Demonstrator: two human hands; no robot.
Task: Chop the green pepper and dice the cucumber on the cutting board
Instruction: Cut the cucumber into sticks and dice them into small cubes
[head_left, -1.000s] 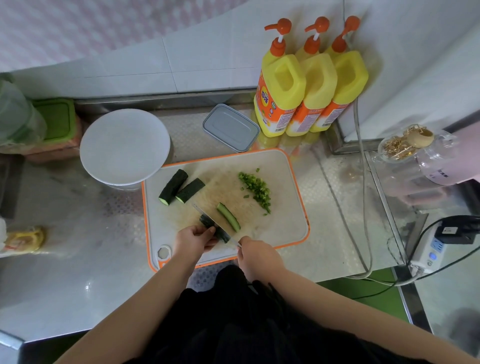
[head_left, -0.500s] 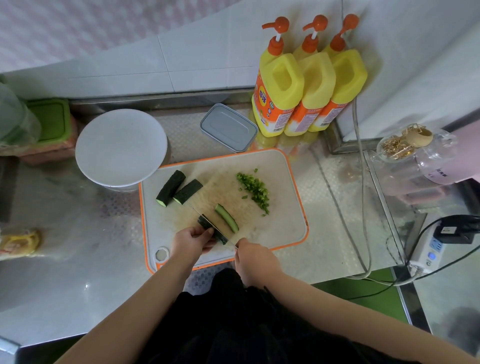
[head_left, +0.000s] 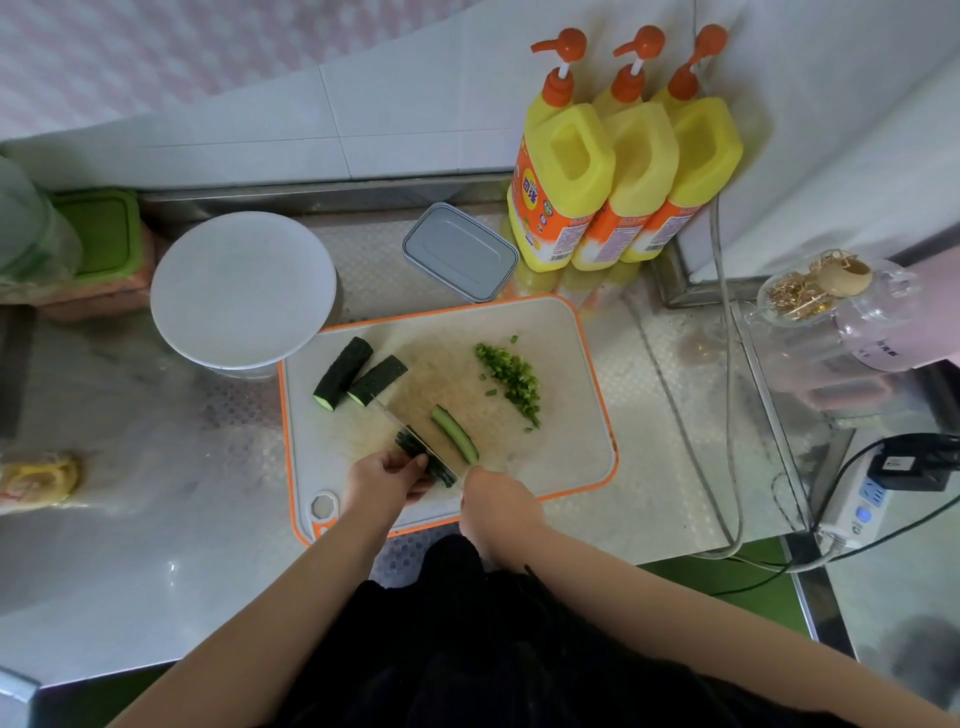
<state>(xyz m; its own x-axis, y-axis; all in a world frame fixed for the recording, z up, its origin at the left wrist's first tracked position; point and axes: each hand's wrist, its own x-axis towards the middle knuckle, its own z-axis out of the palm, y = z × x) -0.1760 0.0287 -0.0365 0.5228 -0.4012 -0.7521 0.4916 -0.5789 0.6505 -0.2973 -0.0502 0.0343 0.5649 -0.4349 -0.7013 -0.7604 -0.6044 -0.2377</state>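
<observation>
A white cutting board (head_left: 566, 415) with an orange rim lies on the steel counter. My left hand (head_left: 382, 480) holds a dark cucumber piece (head_left: 415, 449) down near the board's front edge. My right hand (head_left: 493, 501) grips a knife (head_left: 415, 434) whose blade lies lengthwise along that piece. A cut cucumber strip (head_left: 456, 434) lies just right of the blade. Two more cucumber chunks (head_left: 344, 372) (head_left: 377, 380) rest at the board's back left. A pile of chopped green pepper (head_left: 511, 376) sits at the back right.
A white round lid or plate (head_left: 243, 288) overlaps the board's back left corner. A grey lidded box (head_left: 460, 252) and three yellow pump bottles (head_left: 566, 171) stand behind. A glass jar (head_left: 826, 301), cables and a power strip (head_left: 857, 504) are at the right.
The knife blade has stayed along the held cucumber piece and both hands have barely shifted. The other pieces on the board lie where they were.
</observation>
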